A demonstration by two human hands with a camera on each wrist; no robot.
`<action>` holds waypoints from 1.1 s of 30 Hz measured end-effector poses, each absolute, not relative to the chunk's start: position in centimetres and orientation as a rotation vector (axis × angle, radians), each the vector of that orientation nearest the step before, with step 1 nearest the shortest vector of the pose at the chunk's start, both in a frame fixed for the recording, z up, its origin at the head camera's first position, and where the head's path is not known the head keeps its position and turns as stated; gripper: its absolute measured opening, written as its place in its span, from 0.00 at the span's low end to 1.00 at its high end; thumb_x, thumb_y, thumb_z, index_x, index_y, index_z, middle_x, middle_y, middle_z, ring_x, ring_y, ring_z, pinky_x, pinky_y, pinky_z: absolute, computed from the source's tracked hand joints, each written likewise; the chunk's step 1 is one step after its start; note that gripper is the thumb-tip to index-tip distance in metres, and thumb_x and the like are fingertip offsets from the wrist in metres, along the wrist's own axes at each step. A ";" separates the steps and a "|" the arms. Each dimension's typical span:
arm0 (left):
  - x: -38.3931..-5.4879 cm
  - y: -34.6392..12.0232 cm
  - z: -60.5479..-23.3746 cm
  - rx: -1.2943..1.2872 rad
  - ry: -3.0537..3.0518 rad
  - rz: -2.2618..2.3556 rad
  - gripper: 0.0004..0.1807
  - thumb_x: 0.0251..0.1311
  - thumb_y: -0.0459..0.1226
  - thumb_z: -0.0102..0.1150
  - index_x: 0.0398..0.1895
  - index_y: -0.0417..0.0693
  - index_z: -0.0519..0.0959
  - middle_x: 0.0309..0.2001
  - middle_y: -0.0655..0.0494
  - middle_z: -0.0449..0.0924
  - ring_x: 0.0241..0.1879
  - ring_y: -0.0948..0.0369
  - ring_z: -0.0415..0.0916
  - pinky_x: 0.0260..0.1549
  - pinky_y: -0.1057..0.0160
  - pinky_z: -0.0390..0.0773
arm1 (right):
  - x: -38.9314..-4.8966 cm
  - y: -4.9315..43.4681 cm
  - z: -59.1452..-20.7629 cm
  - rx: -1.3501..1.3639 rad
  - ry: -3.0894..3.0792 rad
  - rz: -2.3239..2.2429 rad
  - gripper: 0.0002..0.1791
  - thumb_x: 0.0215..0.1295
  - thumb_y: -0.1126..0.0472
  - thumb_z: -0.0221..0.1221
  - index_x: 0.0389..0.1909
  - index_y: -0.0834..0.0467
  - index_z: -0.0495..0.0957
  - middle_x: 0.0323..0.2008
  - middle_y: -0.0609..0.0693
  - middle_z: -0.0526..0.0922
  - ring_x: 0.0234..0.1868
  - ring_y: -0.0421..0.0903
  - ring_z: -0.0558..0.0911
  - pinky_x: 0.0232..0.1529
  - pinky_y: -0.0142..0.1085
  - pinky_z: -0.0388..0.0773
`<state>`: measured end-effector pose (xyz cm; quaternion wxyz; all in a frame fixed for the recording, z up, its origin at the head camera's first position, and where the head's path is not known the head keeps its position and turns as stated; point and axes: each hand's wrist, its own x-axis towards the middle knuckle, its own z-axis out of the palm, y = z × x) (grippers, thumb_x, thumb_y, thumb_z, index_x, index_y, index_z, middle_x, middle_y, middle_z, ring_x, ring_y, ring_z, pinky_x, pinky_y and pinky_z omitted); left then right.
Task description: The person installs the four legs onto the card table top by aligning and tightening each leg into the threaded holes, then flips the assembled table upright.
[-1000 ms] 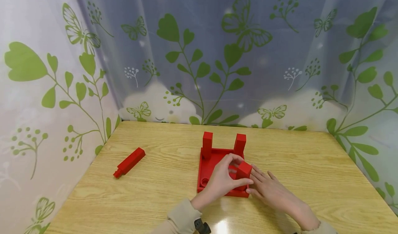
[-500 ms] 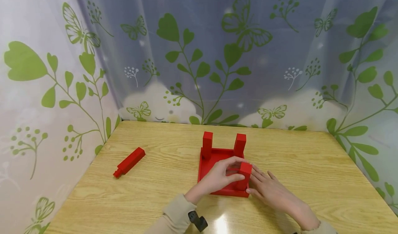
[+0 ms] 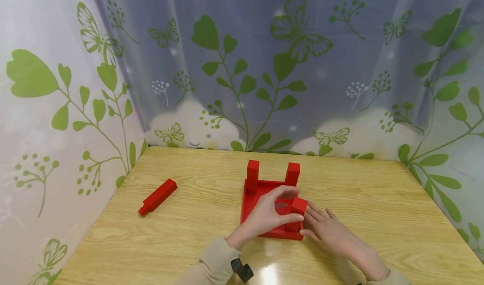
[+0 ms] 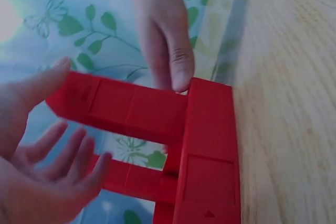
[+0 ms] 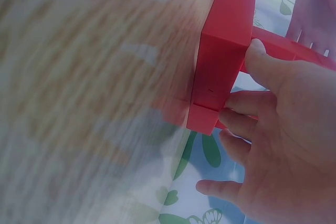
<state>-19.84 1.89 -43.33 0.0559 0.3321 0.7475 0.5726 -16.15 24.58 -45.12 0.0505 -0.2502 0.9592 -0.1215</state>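
l hand [image 3: 266, 212] wide now, only thumb on red leg [image 3: 300, 204] afaict; leg's turned a bit, so prob mid-twist. r hand [image 3: 327, 231], not gripping, rests against base [image 3: 281, 234].

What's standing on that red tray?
On the red tray stand a far-left post, a far-right post and a near-right post. In the head view, the left hand hides the near-left corner; anything there can't be seen.
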 end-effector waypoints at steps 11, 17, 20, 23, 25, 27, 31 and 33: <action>-18.5 3.1 -43.6 0.789 2.518 1.770 0.29 0.51 0.46 0.80 0.54 0.54 0.75 0.49 0.63 0.79 0.45 0.66 0.79 0.47 0.69 0.81 | -16.0 24.5 -45.0 -0.793 2.935 -0.395 0.35 0.75 0.43 0.54 0.70 0.65 0.70 0.72 0.65 0.66 0.73 0.66 0.64 0.66 0.71 0.59; -18.4 3.4 -43.8 0.793 2.525 1.799 0.27 0.51 0.43 0.79 0.52 0.51 0.75 0.47 0.60 0.80 0.43 0.68 0.79 0.46 0.68 0.83 | -16.0 24.5 -45.0 -0.784 2.940 -0.392 0.35 0.75 0.43 0.54 0.70 0.66 0.70 0.72 0.66 0.66 0.73 0.66 0.65 0.66 0.71 0.59; -18.5 3.4 -43.8 0.818 2.516 1.800 0.26 0.53 0.42 0.78 0.52 0.50 0.75 0.47 0.60 0.79 0.45 0.68 0.79 0.46 0.70 0.82 | -16.0 24.5 -45.0 -0.783 2.938 -0.394 0.35 0.75 0.43 0.54 0.70 0.65 0.70 0.73 0.65 0.65 0.73 0.66 0.64 0.66 0.72 0.59; -18.6 3.3 -43.7 0.846 2.493 1.793 0.25 0.55 0.40 0.77 0.52 0.49 0.76 0.48 0.59 0.79 0.47 0.67 0.79 0.47 0.70 0.82 | -16.0 24.5 -45.0 -0.799 2.938 -0.391 0.35 0.76 0.43 0.53 0.71 0.65 0.69 0.73 0.65 0.66 0.74 0.65 0.63 0.66 0.72 0.59; -18.7 3.2 -43.6 0.879 2.472 1.778 0.24 0.56 0.38 0.76 0.54 0.48 0.76 0.50 0.58 0.80 0.48 0.66 0.79 0.48 0.70 0.82 | -16.0 24.5 -44.9 -0.809 2.940 -0.390 0.35 0.76 0.43 0.53 0.71 0.65 0.69 0.72 0.64 0.66 0.74 0.65 0.63 0.66 0.72 0.59; -18.8 3.1 -43.5 0.914 2.435 1.767 0.24 0.58 0.36 0.74 0.56 0.47 0.76 0.52 0.56 0.80 0.49 0.65 0.80 0.50 0.68 0.82 | -16.0 24.5 -44.9 -0.818 2.939 -0.394 0.35 0.76 0.43 0.53 0.70 0.66 0.69 0.72 0.64 0.67 0.74 0.65 0.62 0.65 0.72 0.59; -19.2 2.7 -43.6 0.950 2.328 1.744 0.24 0.62 0.34 0.69 0.61 0.49 0.76 0.55 0.55 0.81 0.53 0.63 0.80 0.55 0.66 0.80 | -16.0 24.6 -45.0 -0.810 2.935 -0.393 0.35 0.76 0.42 0.52 0.69 0.66 0.70 0.72 0.63 0.67 0.75 0.65 0.62 0.66 0.73 0.58; -19.4 2.4 -43.6 0.948 2.267 1.733 0.24 0.65 0.36 0.68 0.63 0.52 0.76 0.57 0.57 0.81 0.56 0.64 0.79 0.57 0.67 0.79 | -16.0 24.6 -45.0 -0.801 2.932 -0.383 0.35 0.76 0.42 0.52 0.69 0.65 0.70 0.72 0.63 0.67 0.74 0.65 0.62 0.66 0.73 0.58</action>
